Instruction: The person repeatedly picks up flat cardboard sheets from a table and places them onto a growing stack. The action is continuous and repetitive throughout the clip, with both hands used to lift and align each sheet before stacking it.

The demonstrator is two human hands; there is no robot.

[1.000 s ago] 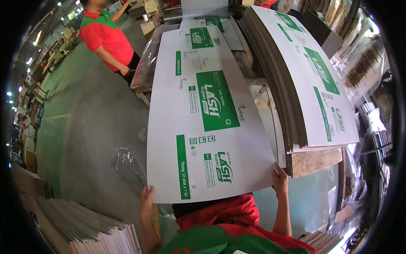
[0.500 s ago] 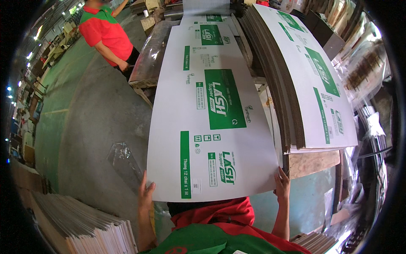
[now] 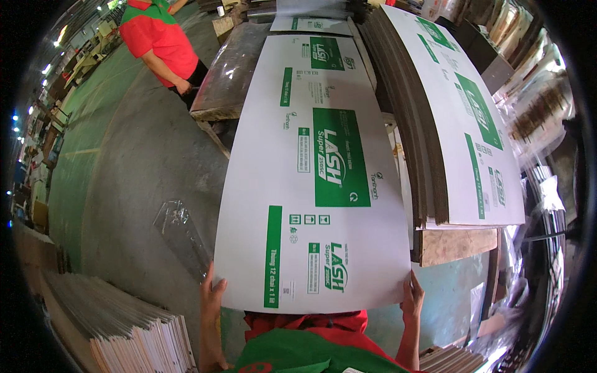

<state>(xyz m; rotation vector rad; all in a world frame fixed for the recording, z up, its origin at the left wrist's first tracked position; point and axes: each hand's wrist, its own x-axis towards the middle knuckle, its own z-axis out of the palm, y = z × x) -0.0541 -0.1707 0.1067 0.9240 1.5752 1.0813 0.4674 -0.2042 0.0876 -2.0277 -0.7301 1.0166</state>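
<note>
While the left hand [image 3: 212,292] and right hand [image 3: 413,299] clamp its near corners, the white printed cardboard sheet [image 3: 314,180] stretches lengthwise away from the person, beside the stacked sheets [image 3: 454,124].

Even, fairly bright daylight-like light fills the scene, with small ceiling lamps [image 3: 51,56] glowing as bright dots at the far left. The white cardboard sheet [image 3: 311,186] reflects softly without blown glare; a plastic wrapper [image 3: 180,233] on the floor glints. Shadows are soft. Fisheye distortion bends straight edges toward the black circular rim. The right edge looks smeared and blurry; the centre is sharp.
</note>
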